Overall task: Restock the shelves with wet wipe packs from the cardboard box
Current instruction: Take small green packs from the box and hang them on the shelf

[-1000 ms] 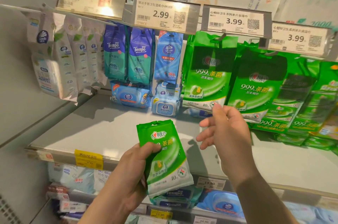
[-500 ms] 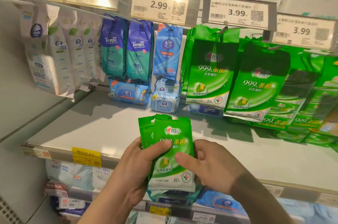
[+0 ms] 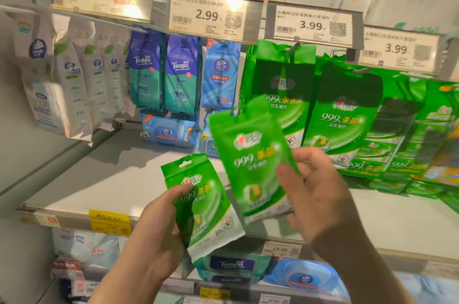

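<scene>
We see left hand [image 3: 159, 236] gripping one green wipe pack [image 3: 207, 207], right hand [image 3: 315, 192] pinching a second, blurred green pack [image 3: 250, 154] raised toward hanging green packs [image 3: 342, 115] above the shelf [image 3: 104, 179].

This is a shop, in the aisle for wipes and tissue. A price tag [image 3: 208, 16] reading 2.99 sits on the upper shelf edge; to its right are two tags marked 3.99 [image 3: 311, 25], each with barcode and QR code. Below the 2.99 tag, Tempo packs [image 3: 164, 72] hang on pegs, with rows of identical green packs [image 3: 345, 115] hanging to its lower right. Well below it, a yellow offer label [image 3: 109, 221] is stuck on the shelf [image 3: 104, 179] edge, with more stock underneath.
</scene>
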### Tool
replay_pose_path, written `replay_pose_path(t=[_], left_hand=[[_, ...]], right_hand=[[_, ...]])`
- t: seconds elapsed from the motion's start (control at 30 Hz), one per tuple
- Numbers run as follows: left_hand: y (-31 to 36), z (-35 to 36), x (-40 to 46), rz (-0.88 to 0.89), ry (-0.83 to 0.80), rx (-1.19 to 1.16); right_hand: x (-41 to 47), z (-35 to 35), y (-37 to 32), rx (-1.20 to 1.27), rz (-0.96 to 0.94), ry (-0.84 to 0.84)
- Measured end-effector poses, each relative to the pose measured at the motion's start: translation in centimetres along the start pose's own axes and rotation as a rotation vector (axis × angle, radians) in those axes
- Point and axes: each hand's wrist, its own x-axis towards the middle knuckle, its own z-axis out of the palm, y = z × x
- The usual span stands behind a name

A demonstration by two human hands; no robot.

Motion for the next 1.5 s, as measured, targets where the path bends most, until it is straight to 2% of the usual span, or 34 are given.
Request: replay_pose_path(t=[0.1, 0.2, 0.6, 0.83, 0.97, 1.13, 1.5], left_hand=[[-0.2, -0.2, 0.0, 0.065, -0.039, 0.096], [-0.3, -0.6, 0.1, 0.076, -0.061, 0.113], [0.5, -0.5, -0.5, 0.101, -0.069, 0.136], [0.3, -0.8, -1.0, 0.093, -0.060, 0.136], [0.7, -0.1, -0.8, 0.063, 0.005, 0.088], [0.8, 0.6, -0.8, -0.062, -0.048, -0.002], [1.6, 1.1, -1.4, -0.102, -0.038, 0.001]], right_hand=[[1.3, -0.9, -1.7, 0.055, -0.070, 0.175], [2.4, -1.2, -3.0, 0.123, -0.087, 0.249], [3.4, -0.5, -3.2, 0.191, -0.289, 0.298], [4.2, -0.3, -1.2, 0.133, -0.209, 0.322], [4.3, 0.1, -0.2, 0.134, -0.140, 0.355], [4.3, 1.0, 0.7, 0.170, -0.023, 0.318], [6.1, 1.7, 1.4, 0.085, 0.049, 0.359]])
